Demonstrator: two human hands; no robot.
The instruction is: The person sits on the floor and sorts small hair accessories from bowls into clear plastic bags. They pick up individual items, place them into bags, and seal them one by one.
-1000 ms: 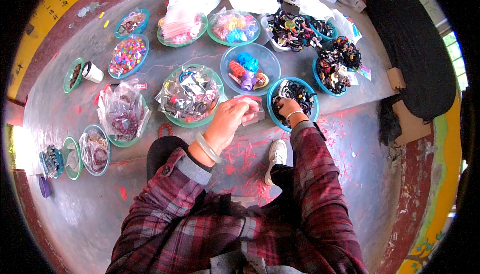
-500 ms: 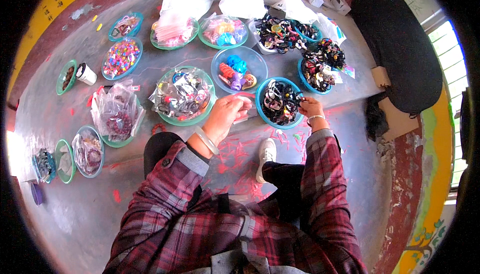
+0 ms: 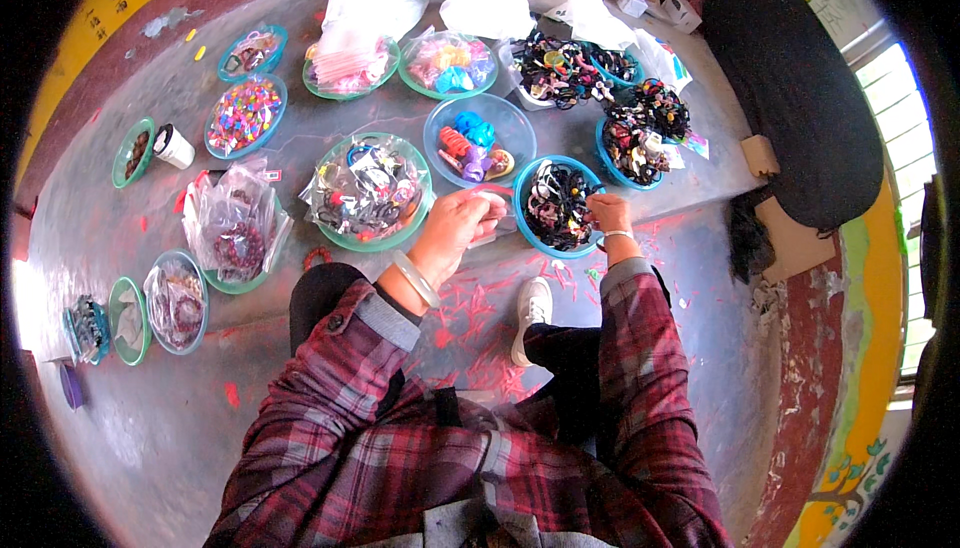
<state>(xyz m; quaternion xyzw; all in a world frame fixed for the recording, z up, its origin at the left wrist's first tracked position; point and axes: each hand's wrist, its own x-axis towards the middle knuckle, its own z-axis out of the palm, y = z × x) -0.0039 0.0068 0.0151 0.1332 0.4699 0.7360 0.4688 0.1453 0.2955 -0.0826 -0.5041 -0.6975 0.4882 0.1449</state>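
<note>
My left hand (image 3: 455,231) is raised between two bowls and pinches a small clear plastic bag (image 3: 490,218). My right hand (image 3: 607,215) rests on the right rim of a teal bowl (image 3: 527,226) filled with black hair ties (image 3: 556,206), its fingers curled on some of them. A pale bangle sits on my left wrist. To the left of my left hand stands a green bowl (image 3: 340,240) heaped with clear packets of hair accessories. Just beyond it is a clear blue bowl (image 3: 505,123) with colourful clips.
Many more bowls of beads, clips and hair ties ring the grey floor (image 3: 150,428), with white plastic bags (image 3: 372,0) at the back. A bag of dark bands (image 3: 236,233) lies left. A black cushion (image 3: 800,98) lies at right. My white shoe (image 3: 530,313) is below the bowls.
My right hand moved from inside the teal bowl to its right rim. My left hand stayed raised near the bowl, now holding the small clear bag.
</note>
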